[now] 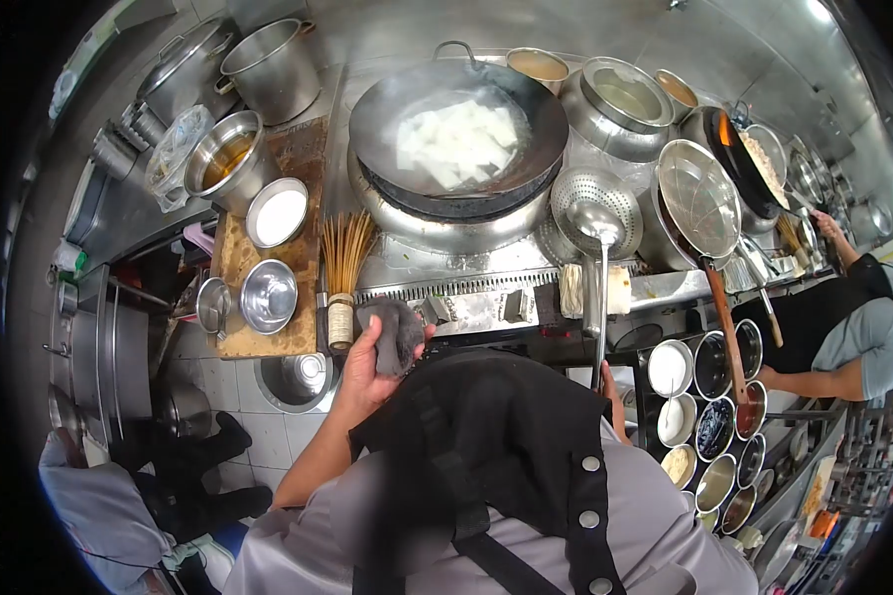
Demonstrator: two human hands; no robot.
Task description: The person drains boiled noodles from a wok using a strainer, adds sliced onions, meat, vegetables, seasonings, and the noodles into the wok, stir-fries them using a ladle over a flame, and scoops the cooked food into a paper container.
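Note:
My left hand point(363, 370) is closed round a folded dark grey cloth point(398, 337), in front of the stove's edge. At the right side of my apron, my right hand point(613, 399) grips the end of a long-handled ladle point(602, 288); the apron hides part of that hand. The ladle's bowl rests on a perforated strainer point(577, 194). Ahead of me a large black wok point(387, 149) stands on the burner, with white pieces point(461, 142) in steaming liquid. A bamboo wok brush point(344, 260) stands upright just beyond my left hand.
Left of the stove, a wooden board point(230, 332) bears metal bowls point(269, 297) and a pot point(230, 164). A wire skimmer point(700, 198) lies across a pot at right, above several seasoning containers point(714, 365). Another person point(843, 337) works at right; a person's legs point(184, 466) show lower left.

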